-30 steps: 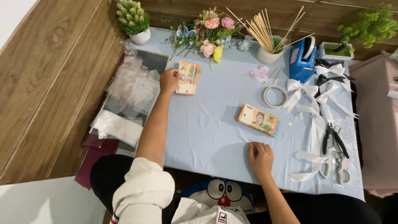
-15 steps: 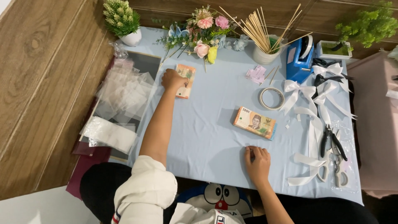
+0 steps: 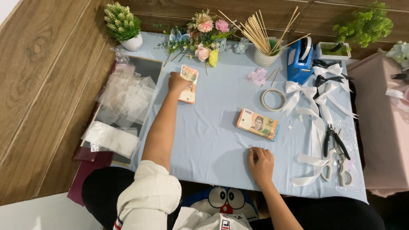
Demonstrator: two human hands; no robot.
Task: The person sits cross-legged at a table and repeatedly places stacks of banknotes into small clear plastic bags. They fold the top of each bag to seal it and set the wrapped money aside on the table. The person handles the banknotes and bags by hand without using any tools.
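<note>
My left hand [image 3: 177, 81] reaches far across the light blue tablecloth [image 3: 213, 140] and grips a stack of banknotes [image 3: 188, 84] near the artificial flowers [image 3: 204, 34]. A second bundle of banknotes [image 3: 257, 124] lies flat in the middle of the table, apart from both hands. My right hand [image 3: 260, 163] rests palm down on the cloth near the front edge, fingers slightly spread, holding nothing.
A roll of clear tape [image 3: 273, 99], a white cup of wooden skewers [image 3: 264, 55], a blue tape dispenser [image 3: 300, 61], white ribbon bows [image 3: 317, 91], pliers [image 3: 329, 139] and scissors [image 3: 341, 167] sit at the right. Clear plastic sleeves [image 3: 123, 102] lie left. Small potted plants [image 3: 124, 24] stand at the back.
The view has shifted slightly. My left hand has stayed on the far stack of banknotes, lifting one end a little. My right hand has not moved.
</note>
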